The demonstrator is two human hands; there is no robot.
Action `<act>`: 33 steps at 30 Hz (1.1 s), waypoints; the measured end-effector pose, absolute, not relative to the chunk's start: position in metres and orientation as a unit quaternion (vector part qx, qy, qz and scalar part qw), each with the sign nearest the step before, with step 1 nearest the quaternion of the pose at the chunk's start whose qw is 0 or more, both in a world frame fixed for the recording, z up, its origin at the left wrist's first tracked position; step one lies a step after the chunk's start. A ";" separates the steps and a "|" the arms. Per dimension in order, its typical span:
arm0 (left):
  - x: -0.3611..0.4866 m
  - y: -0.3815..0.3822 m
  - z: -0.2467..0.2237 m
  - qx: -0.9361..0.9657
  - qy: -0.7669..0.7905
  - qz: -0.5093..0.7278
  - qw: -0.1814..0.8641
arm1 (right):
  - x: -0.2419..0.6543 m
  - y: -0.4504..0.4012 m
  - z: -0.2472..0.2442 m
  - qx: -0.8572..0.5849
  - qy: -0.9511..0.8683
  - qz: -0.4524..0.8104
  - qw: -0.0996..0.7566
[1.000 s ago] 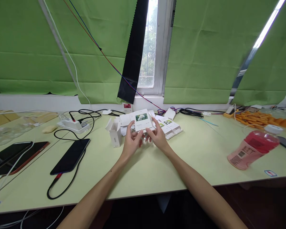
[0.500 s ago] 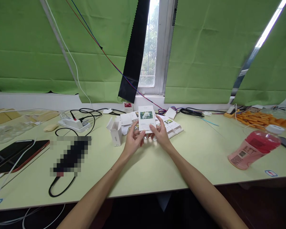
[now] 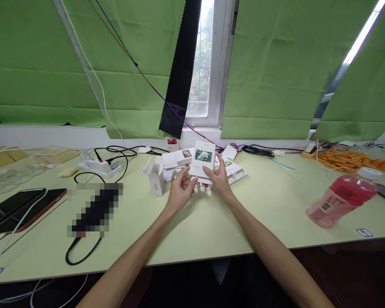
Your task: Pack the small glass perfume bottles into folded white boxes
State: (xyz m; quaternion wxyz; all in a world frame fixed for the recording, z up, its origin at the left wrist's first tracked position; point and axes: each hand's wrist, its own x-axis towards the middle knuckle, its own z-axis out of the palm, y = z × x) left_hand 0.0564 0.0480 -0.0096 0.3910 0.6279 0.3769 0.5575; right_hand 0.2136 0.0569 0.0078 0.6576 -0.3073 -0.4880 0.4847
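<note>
A small white box (image 3: 199,166) printed with a white flower on green is held up in front of me, tilted slightly to the right. My right hand (image 3: 222,180) grips its right side, thumb across the front. At the lower left corner, my left hand (image 3: 180,190) pinches the box's bottom edge between thumb and fingers. Shiny small glass pieces show blurred just below the box, partly hidden by it. Left of my hands stands an open white carton (image 3: 156,179) with its flaps up. Behind lie several more white boxes (image 3: 232,167), some with flower pictures.
A power strip (image 3: 100,166) with black cables and two phones (image 3: 25,209) lie on the left of the table. To the right, a pink-labelled bottle (image 3: 342,200) leans near the front edge, with a pile of orange pieces (image 3: 346,160) behind it.
The held box has shifted a little to the right and tilted clockwise. My right hand has moved slightly right with it; the left hand has stayed nearly in place.
</note>
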 end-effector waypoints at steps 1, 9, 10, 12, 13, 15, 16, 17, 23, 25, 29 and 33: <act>0.057 0.048 -0.009 0.623 0.374 0.559 0.399 | 0.214 0.057 0.008 -0.307 -0.487 0.485 0.658; 0.060 0.043 -0.004 0.603 0.345 0.580 0.425 | 0.212 0.056 0.010 -0.308 -0.485 0.487 0.658; 0.060 0.043 -0.004 0.598 0.343 0.584 0.428 | 0.212 0.056 0.009 -0.307 -0.483 0.488 0.659; 0.060 0.044 -0.005 0.589 0.340 0.593 0.432 | 0.211 0.058 0.008 -0.302 -0.480 0.490 0.662; 0.060 0.044 -0.005 0.586 0.338 0.596 0.432 | 0.211 0.058 0.008 -0.301 -0.479 0.490 0.663; 0.061 0.045 -0.005 0.583 0.338 0.603 0.427 | 0.211 0.059 0.007 -0.301 -0.481 0.488 0.663; 0.061 0.045 -0.005 0.582 0.341 0.605 0.422 | 0.211 0.060 0.006 -0.300 -0.483 0.487 0.663; 0.061 0.045 -0.005 0.581 0.345 0.607 0.419 | 0.211 0.061 0.005 -0.298 -0.485 0.486 0.663; 0.061 0.044 -0.002 0.568 0.350 0.613 0.424 | 0.211 0.065 -0.002 -0.292 -0.488 0.493 0.658; 0.061 0.044 -0.002 0.562 0.349 0.618 0.425 | 0.211 0.065 -0.004 -0.294 -0.490 0.493 0.656; 0.061 0.045 -0.002 0.548 0.337 0.636 0.427 | 0.209 0.063 -0.002 -0.291 -0.491 0.492 0.658; 0.060 0.048 -0.004 0.540 0.331 0.648 0.423 | 0.208 0.061 0.000 -0.287 -0.494 0.493 0.657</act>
